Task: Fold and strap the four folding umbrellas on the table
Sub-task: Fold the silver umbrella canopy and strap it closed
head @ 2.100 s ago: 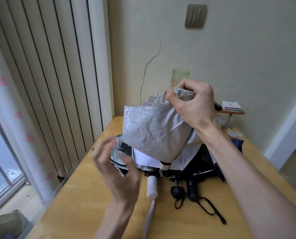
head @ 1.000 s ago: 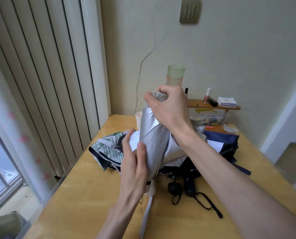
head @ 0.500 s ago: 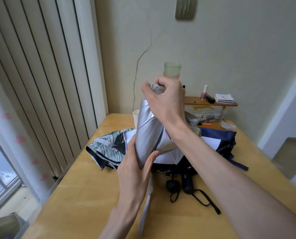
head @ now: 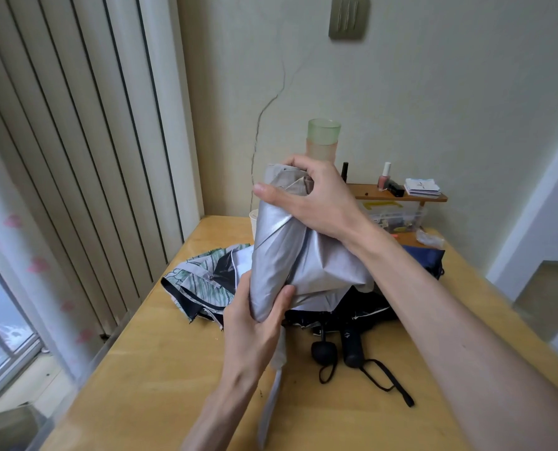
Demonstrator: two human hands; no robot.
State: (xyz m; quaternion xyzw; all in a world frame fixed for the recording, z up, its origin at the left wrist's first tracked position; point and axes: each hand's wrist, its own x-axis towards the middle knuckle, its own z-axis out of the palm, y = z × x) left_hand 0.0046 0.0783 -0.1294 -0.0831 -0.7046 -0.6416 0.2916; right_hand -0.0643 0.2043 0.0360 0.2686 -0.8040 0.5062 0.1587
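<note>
Left hand (head: 254, 323) now wraps silver umbrella (head: 280, 255) lower end.

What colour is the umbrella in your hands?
Shiny silver-grey. The umbrella shows best in the head view, the only one here.

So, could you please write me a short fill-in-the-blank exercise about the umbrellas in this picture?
1. The umbrella held in both hands is ___ in colour.
2. The right hand grips its ___ end, the left hand its lower part.
3. The leaf-patterned umbrella lies to the person's ___ of it.
4. Two black handles lie on the wooden ___.
Missing words: silver; top; left; table.
</note>
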